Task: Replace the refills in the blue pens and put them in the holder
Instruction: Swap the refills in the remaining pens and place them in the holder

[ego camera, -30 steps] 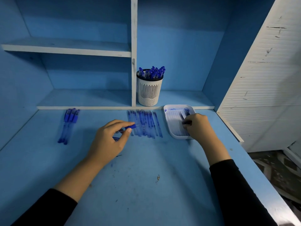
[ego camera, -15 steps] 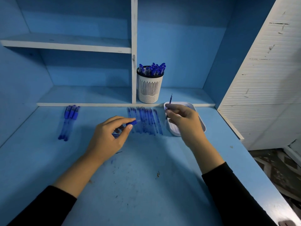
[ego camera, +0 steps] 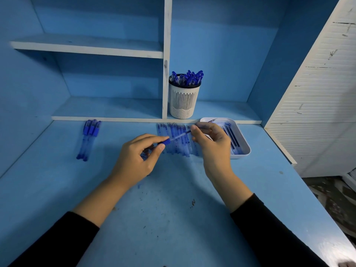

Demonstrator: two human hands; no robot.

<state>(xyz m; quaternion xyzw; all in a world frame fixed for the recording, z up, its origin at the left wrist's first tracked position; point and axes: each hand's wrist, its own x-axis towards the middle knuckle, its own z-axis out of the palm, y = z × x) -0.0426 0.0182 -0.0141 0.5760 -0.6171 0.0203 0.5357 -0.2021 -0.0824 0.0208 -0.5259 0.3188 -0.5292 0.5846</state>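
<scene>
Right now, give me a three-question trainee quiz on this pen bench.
1. What does the white slotted plastic holder stand on?
2. The right hand pinches: A) a cap B) a thin blue refill C) a tray.
3. True or false: the left hand grips a clear pen barrel with a blue grip.
Key: 1 the low shelf; 2 B; 3 true.

No legible text, label or number on anything here.
</scene>
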